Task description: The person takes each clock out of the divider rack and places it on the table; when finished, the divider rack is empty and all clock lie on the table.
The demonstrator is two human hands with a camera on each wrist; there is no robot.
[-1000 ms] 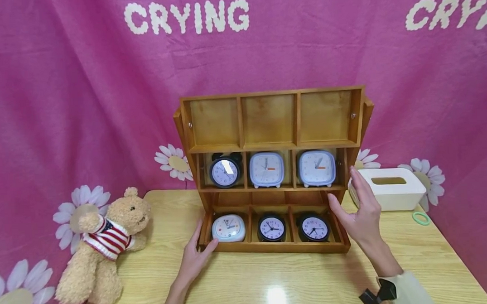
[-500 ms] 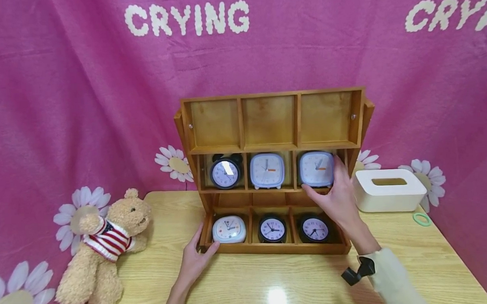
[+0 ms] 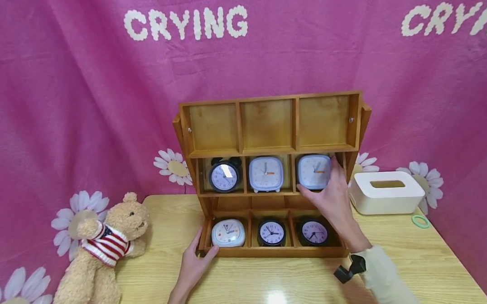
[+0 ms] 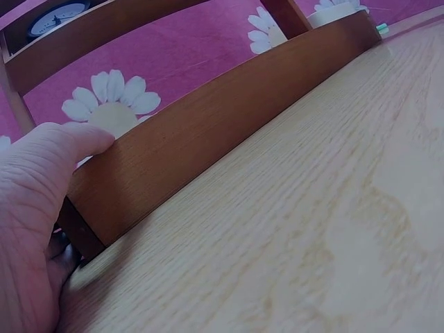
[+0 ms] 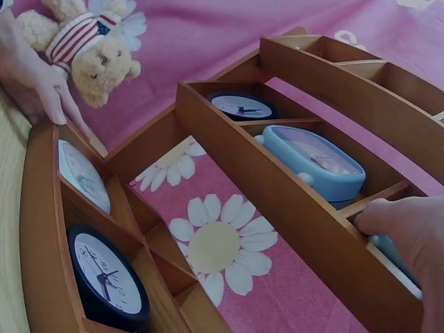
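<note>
A wooden three-tier shelf (image 3: 272, 252) stands on the table, several alarm clocks in its compartments. My left hand (image 3: 192, 263) grips the bottom tier's left corner, thumb over the front board (image 4: 208, 121) in the left wrist view. At the middle tier's right compartment, my right hand (image 3: 335, 202) holds a blue square alarm clock (image 3: 313, 170) between thumb and fingers; in the right wrist view the hand mostly covers it. Left of that are another blue alarm clock (image 3: 265, 173) and a black alarm clock (image 3: 224, 176). Below sit a light-blue oval clock (image 3: 228, 233) and two black clocks (image 3: 271, 232).
A teddy bear (image 3: 108, 241) in a striped sweater leans at the left. To the right of the shelf are a white tissue box (image 3: 386, 200) and a green ring (image 3: 420, 221). A pink curtain (image 3: 82, 109) hangs behind the table.
My right hand has moved left from beside the shelf to the blue alarm clock in the middle tier's right compartment and taken hold of it. The left hand has stayed on the shelf corner.
</note>
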